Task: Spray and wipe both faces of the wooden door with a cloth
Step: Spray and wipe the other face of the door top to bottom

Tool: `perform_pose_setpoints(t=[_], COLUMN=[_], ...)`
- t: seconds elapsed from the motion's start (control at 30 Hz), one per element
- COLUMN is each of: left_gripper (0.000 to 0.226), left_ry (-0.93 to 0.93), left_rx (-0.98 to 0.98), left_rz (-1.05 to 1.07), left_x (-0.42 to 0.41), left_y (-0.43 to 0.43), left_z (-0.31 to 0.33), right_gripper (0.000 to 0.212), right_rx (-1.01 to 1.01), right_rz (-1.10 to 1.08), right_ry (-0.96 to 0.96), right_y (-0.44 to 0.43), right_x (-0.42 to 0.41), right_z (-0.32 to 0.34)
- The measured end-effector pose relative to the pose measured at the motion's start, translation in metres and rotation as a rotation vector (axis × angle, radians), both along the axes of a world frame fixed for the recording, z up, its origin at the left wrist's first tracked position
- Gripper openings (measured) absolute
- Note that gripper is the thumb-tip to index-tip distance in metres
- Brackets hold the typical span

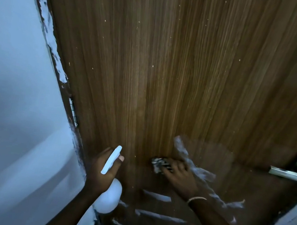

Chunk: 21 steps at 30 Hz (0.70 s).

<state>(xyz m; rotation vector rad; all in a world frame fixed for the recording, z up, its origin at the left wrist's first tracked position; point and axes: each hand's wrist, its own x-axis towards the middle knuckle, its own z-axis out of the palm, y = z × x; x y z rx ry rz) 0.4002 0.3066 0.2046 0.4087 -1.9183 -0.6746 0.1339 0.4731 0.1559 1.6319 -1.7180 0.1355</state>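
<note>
From the head camera, the wooden door (168, 68) fills most of the view, its brown grain running up and down and dotted with pale specks. Its hinge (73, 110) sits on the left edge against a pale wall (15, 96). Near the door's lower left edge the left hand (102, 172) grips a white spray bottle (109, 199), fingers curled round its neck, one fingertip showing beside the trigger. Toward the lower middle of the door face the right hand (179, 174) lies on a cloth (182, 150) — fingers spread, pressing it flat to the wood; the cloth is blurred. A thin bracelet (197, 198) circles that wrist. White streaks (156, 196) mark the door's bottom part, and a metal handle (289, 173) juts out at the right edge.
</note>
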Motion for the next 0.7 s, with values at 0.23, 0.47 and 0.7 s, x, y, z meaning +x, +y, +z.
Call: perform_pose_setpoints(t=[0.23,0.47,0.7], left_gripper=[0.032,0.02,0.048], left_ry=[0.015,0.016,-0.052], left_rx=[-0.252,-0.082,0.009], left_rz=[0.013,-0.098,-0.14], left_x=[-0.035,-0.062,-0.078], left_y=[0.011,0.024,0.033], left_z=[0.005,0.01,0.013], right_gripper=[0.052,0.051,0.05], right_rx=[-0.567,-0.17,-0.78], right_rz=[-0.278,-0.199,-0.451], right_ry=[-0.324,-0.158,-0.551], right_y=[-0.011,0.037,0.016], right_x=[-0.006,-0.009,-0.003], right_z=[0.095,-0.016,0.083])
